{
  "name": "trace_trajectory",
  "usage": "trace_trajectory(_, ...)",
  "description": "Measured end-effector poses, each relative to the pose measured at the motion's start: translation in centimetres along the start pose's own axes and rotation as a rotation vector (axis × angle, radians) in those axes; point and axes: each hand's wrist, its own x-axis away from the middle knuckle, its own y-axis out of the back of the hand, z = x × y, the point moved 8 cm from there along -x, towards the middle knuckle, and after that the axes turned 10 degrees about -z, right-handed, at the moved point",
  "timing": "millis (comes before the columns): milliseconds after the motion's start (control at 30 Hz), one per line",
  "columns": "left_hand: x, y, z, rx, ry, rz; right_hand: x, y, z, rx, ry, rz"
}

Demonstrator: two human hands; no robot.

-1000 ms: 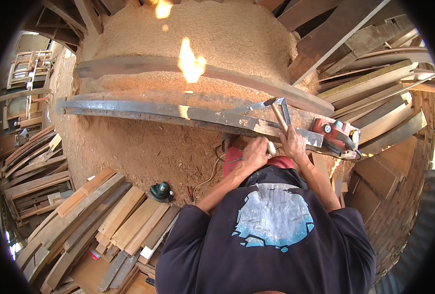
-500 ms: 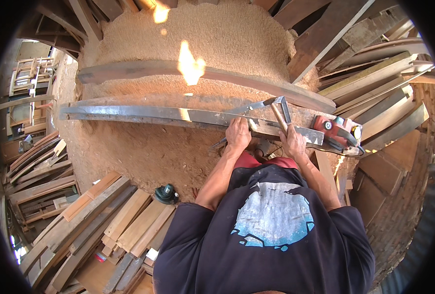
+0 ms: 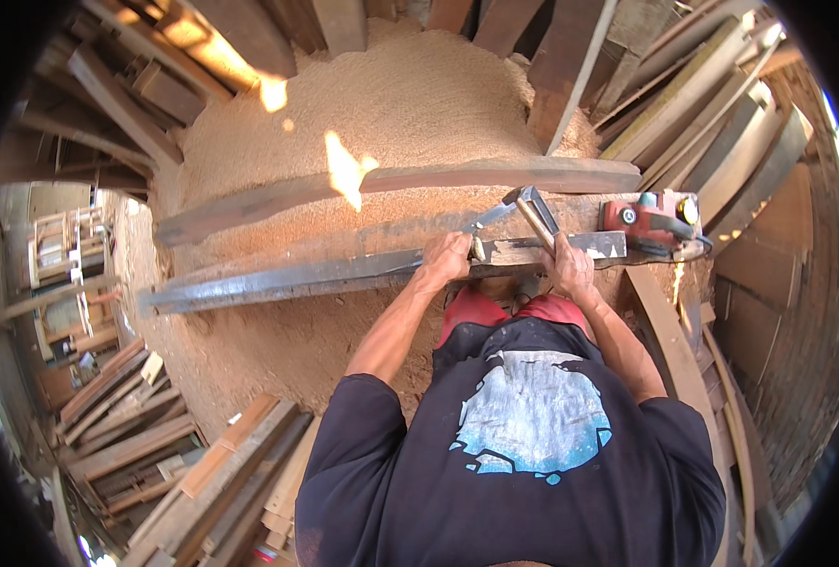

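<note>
A long dark timber beam (image 3: 344, 271) lies across in front of me, with a scraped, pale patch near its right end. My right hand (image 3: 570, 267) is closed round the wooden handle of an angled metal-headed tool (image 3: 536, 214), whose long metal arm slants down leftward toward my other hand. Resting at the beam, my left hand (image 3: 448, 257) is closed, and a small pale piece shows beside its fingers. What it grips is mostly hidden. Just right of the beam's end sits a red power planer (image 3: 627, 227).
A second curved beam (image 3: 391, 189) lies farther off on sawdust-covered ground (image 3: 391, 104). Stacked boards stand at the far right (image 3: 684, 90) and lie at the lower left (image 3: 221, 463). A plank (image 3: 670, 340) slants past my right arm.
The view has turned, so the beam's left end appears lower and the green tool on the lower left is out of sight. Both hands remain at the beam with nearly the same grip.
</note>
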Motion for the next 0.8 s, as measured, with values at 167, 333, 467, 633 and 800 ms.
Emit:
trace_trajectory(167, 0.3, 4.1, -2.5, 0.187, -0.119, 0.030, 0.7, -0.3, -0.7, 0.025, -0.219, -0.001)
trace_trajectory(333, 5.8, 0.3, -1.7, -0.112, -0.357, 0.165, 3.2, -0.6, -1.1, -0.103, -0.421, -0.134)
trace_trajectory(467, 5.4, 0.4, -0.7, 0.015, -0.389, 0.215, 6.7, 0.5, 1.7, -0.299, -0.502, -0.300)
trace_trajectory(633, 3.4, -0.2, 0.3, 0.123, -0.512, 0.426, 10.7, 1.2, 5.0, -0.394, -0.561, -0.444)
trace_trajectory(800, -1.0, 7.5, -3.2, 0.265, -0.447, 0.322, 12.6, 6.4, 9.2, -0.613, -0.631, -0.542)
